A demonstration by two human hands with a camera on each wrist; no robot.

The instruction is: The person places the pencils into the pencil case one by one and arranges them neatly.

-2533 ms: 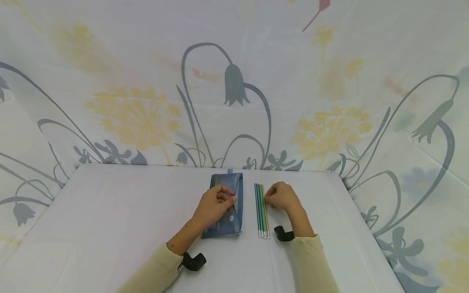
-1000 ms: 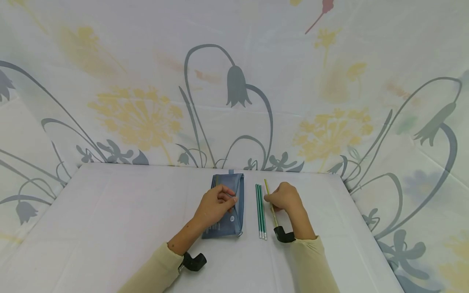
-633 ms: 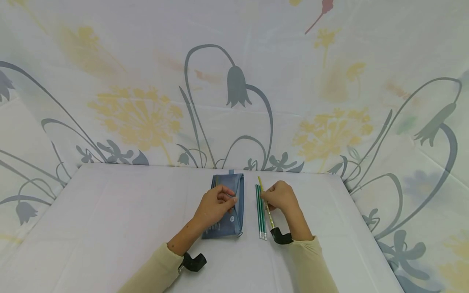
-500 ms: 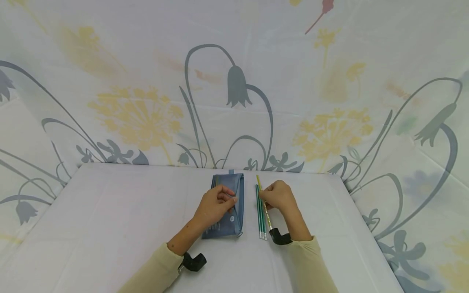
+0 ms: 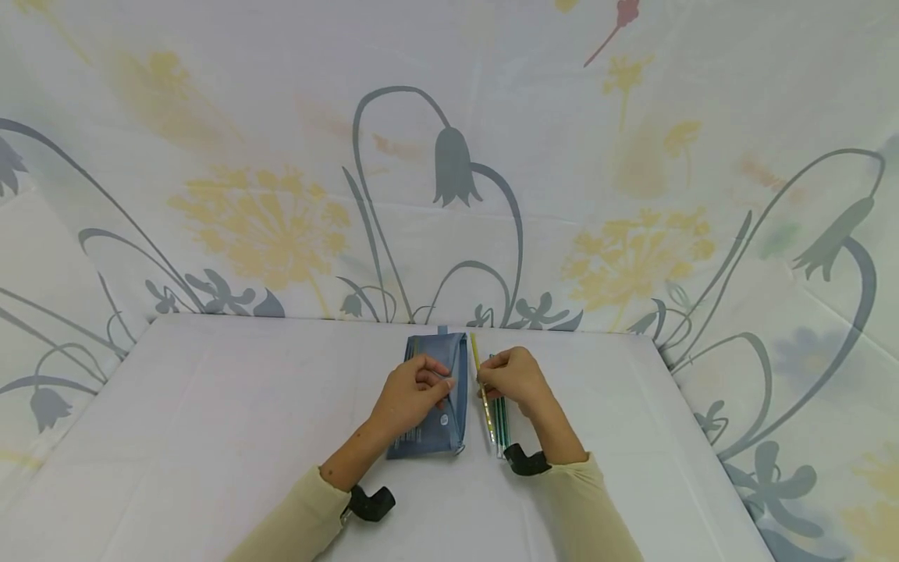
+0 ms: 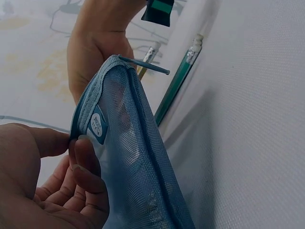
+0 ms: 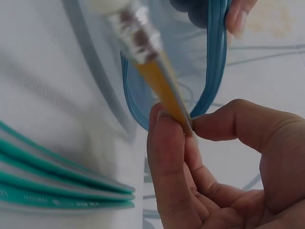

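Observation:
A blue mesh pencil case lies on the white table with its zipped opening toward the right. My left hand pinches the opening's edge between thumb and fingers, lifting it beside the small label. In the right wrist view the opening gapes. My right hand pinches a yellow pencil partway along its length, with its eraser end toward me. The pencil is just right of the case, apart from it. Several green pencils lie side by side beneath my right hand, which partly covers them.
Faint stick shapes show through the mesh on the case's left side. Black camera mounts sit at the left wrist and right wrist. A flower-printed cloth rises behind the table.
My right hand has picked the yellow pencil up from beside the green ones and carried it left over them, close to the case. My left hand has stayed in place on the opening.

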